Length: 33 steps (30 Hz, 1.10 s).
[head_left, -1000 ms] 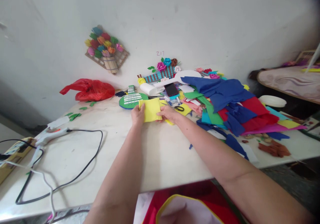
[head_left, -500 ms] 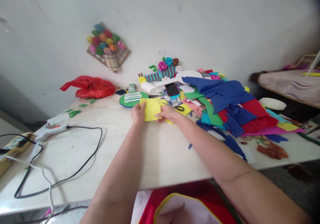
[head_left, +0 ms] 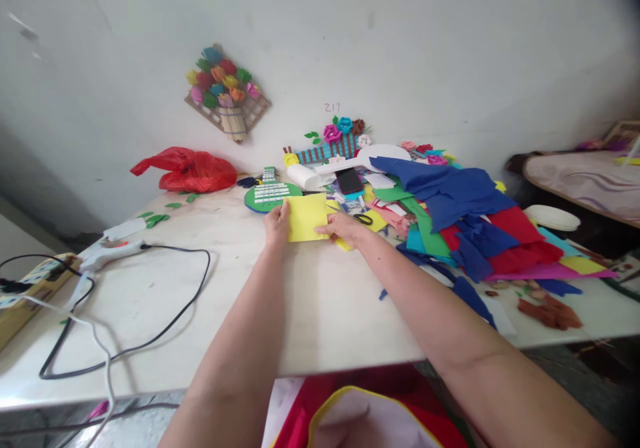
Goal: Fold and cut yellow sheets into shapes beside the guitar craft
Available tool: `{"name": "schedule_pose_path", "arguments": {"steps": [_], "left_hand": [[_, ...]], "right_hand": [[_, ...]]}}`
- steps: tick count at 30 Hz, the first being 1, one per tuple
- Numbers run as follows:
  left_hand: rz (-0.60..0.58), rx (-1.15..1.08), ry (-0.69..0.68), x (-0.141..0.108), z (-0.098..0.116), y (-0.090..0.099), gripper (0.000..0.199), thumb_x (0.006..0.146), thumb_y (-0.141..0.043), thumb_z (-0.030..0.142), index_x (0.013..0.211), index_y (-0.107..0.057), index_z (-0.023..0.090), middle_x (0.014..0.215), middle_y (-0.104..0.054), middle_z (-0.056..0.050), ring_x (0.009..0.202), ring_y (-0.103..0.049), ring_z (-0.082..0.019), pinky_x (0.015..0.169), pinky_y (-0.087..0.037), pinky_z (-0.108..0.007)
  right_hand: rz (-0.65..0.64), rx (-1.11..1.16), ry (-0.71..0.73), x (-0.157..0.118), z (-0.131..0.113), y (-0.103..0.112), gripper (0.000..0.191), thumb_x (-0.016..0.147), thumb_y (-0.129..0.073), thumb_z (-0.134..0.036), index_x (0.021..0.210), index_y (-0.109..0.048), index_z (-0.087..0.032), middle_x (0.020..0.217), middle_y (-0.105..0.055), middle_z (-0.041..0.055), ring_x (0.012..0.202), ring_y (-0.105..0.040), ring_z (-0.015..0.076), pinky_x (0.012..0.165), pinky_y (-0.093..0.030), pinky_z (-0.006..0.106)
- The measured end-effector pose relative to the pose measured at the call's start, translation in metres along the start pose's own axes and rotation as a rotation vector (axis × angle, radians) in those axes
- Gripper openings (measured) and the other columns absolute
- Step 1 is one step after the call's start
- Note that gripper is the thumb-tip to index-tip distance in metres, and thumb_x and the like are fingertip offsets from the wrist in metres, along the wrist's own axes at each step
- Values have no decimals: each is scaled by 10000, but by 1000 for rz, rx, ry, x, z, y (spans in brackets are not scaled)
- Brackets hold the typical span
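Note:
A yellow square of paper (head_left: 307, 218) is held up over the table between my two hands. My left hand (head_left: 277, 225) pinches its left edge, thumb on the near face. At the right edge my right hand (head_left: 345, 228) grips it with closed fingers. More yellow paper (head_left: 343, 244) shows just under my right hand; I cannot make out whether that hand holds it too. Black-handled scissors (head_left: 363, 219) lie right beside my right hand. Behind the paper rests a green guitar-shaped craft piece (head_left: 273, 197) with white strips on it.
Blue, red and green sheets (head_left: 450, 195) are heaped at the right. A red plastic bag (head_left: 195, 171) sits at the back left. At the left are a glue gun (head_left: 113, 253), its black cord (head_left: 200, 288) and a power strip (head_left: 37, 288). A phone (head_left: 349, 181) lies behind my hands.
The view has shifted slightly, so the scene sits a little further right. Both hands still hold the yellow paper, which now looks flatter and faces me more squarely.

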<state>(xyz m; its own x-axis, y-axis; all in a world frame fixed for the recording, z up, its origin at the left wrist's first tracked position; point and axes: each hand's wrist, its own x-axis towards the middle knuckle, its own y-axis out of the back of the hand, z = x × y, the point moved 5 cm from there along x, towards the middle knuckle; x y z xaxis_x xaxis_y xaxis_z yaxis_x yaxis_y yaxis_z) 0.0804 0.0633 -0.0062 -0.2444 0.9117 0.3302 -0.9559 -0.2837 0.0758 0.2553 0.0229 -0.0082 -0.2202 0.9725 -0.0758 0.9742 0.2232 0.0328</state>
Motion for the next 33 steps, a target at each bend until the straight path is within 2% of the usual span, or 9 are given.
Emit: {"name": "schedule_pose_path", "arguments": {"steps": [3,6,12,14,20,24,28,30,33], "left_hand": [[-37,-127,36,-1,-2,-3,365,732,-512,514,603,-470,176,529,-450,28,478,-380,-91,452,-285,-211],[-20,-179,34,-1,-1,-3,344,707,-550,509,679,-513,168,588,-504,22,511,-426,-91,479,-328,-202],[-24,-185,-7,-1,3,-4,359,707,-555,525,711,-537,167,588,-508,25,528,-449,-94,487,-341,-203],[-39,-182,3,-2,4,-6,356,709,-560,521,705,-536,165,576,-503,25,530,-457,-97,485,-345,-204],[-75,-209,32,-8,7,-10,359,710,-568,519,684,-528,164,565,-511,22,536,-488,-102,481,-370,-204],[-82,-325,101,-12,9,-11,383,680,-593,541,732,-553,163,613,-574,3,559,-543,-124,510,-428,-227],[-245,-545,251,-19,10,-17,482,656,-597,586,843,-604,141,788,-660,-86,716,-627,-209,643,-499,-319],[-329,-579,249,-22,12,-18,470,615,-660,545,838,-610,135,780,-664,-91,708,-632,-214,653,-502,-327],[-354,-537,202,-22,10,-17,425,567,-723,482,784,-603,137,692,-648,-53,620,-614,-170,595,-490,-279]], "right_hand": [[-19,21,-9,-1,-1,-1,222,564,-769,-194,594,-563,-118,505,-579,-27,411,-493,55,334,-347,144],[-69,32,-34,-2,-2,-5,206,580,-761,-208,632,-582,-120,534,-606,-3,451,-547,86,331,-337,149],[-58,94,-18,-3,-1,-5,201,663,-704,-291,671,-581,-132,509,-594,-14,400,-490,72,373,-371,176],[-50,163,6,-2,-1,-5,206,706,-664,-325,715,-594,-132,551,-620,4,437,-516,82,424,-411,193],[128,221,92,2,-3,2,157,757,-605,-275,682,-565,-143,581,-620,2,493,-557,98,554,-480,232],[137,221,89,1,-4,2,168,744,-614,-287,668,-564,-146,583,-626,5,514,-577,111,552,-484,233],[87,252,79,0,-4,1,171,710,-642,-297,668,-572,-146,598,-639,9,527,-596,126,549,-486,247],[68,255,76,1,-2,2,187,685,-662,-303,650,-563,-148,584,-632,2,523,-596,130,562,-488,260],[57,260,79,3,1,4,208,645,-688,-305,627,-551,-149,578,-630,-1,530,-597,132,580,-491,270]]}}
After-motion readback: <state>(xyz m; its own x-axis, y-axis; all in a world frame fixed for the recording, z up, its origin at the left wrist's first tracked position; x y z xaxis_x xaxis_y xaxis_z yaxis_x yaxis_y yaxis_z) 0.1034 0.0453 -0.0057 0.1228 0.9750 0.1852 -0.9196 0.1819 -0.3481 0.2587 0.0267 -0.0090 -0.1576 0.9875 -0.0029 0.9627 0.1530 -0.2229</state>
